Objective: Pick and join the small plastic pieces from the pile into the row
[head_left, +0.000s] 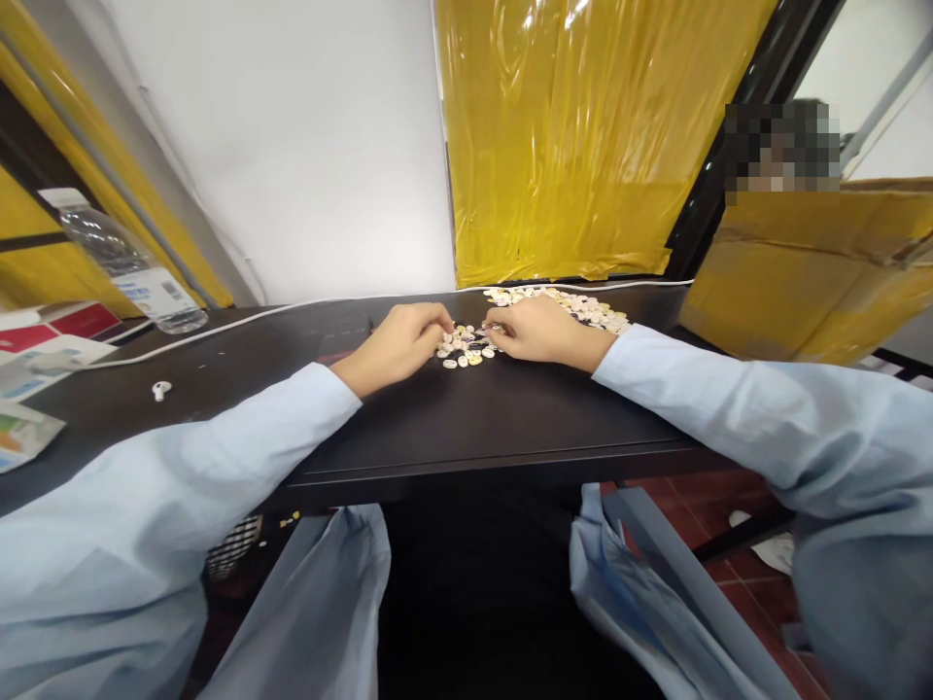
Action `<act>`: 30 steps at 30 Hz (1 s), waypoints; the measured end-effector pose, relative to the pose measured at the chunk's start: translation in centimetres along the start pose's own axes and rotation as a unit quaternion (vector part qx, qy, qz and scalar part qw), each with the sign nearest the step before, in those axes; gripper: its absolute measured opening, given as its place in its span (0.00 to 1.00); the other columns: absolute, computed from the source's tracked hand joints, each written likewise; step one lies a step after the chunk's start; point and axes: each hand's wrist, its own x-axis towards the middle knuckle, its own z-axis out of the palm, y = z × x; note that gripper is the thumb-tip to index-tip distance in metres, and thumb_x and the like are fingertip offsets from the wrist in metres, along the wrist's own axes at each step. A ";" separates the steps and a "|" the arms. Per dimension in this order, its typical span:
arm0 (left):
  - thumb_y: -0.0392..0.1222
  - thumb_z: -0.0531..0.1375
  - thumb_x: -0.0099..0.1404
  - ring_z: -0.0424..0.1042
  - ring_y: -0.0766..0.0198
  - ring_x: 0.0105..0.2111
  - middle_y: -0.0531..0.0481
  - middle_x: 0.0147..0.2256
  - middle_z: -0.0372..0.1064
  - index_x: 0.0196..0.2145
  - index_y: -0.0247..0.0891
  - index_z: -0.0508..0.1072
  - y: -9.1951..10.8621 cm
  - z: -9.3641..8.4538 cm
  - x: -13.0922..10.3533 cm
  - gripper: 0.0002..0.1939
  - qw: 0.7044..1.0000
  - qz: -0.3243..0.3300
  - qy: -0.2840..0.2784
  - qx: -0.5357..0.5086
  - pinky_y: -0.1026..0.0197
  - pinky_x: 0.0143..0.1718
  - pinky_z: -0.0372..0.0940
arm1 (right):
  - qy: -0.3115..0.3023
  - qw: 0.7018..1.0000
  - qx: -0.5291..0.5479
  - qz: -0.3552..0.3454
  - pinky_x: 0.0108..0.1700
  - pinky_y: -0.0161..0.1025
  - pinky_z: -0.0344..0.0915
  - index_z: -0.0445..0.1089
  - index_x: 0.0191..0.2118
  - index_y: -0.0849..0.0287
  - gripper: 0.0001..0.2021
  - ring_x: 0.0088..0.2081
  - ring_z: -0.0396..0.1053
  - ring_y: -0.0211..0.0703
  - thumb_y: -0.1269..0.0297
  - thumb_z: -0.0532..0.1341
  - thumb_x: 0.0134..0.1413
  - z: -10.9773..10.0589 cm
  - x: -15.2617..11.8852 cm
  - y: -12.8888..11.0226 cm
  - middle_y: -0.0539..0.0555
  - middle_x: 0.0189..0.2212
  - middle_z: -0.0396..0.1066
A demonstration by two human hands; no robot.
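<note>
A small pile of flat oval button-like pieces (pixel 461 348), mostly pale with some yellow and black ones, lies on the dark table (pixel 437 418) between my hands. My left hand (pixel 404 340) is at the pile's left edge, its fingers curled down and pressed together; whatever is at the fingertips is hidden. From the right, my right hand (pixel 543 329) reaches in with thumb and fingers pinched at the pile; what they hold is too small to make out. Behind the right hand a larger spread of similar pale pieces (pixel 594 313) reaches toward the back edge.
To the left stand a water bottle (pixel 138 272), a white earbud (pixel 161 391) and some boxes and packets (pixel 44 340). A white cable (pixel 269 313) runs along the back. On the right is a cardboard box (pixel 794 272), with a person partly visible behind it.
</note>
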 end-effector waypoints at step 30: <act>0.32 0.53 0.69 0.75 0.59 0.47 0.45 0.45 0.75 0.47 0.37 0.71 0.4 0.5 0.2 0.12 0.991 0.090 0.051 -0.082 0.55 0.51 0.70 | 0.056 0.997 0.037 0.048 0.40 0.42 0.59 0.75 0.42 0.61 0.11 0.41 0.72 0.52 0.69 0.56 0.59 0.7 0.5 2.6 0.60 0.39 0.77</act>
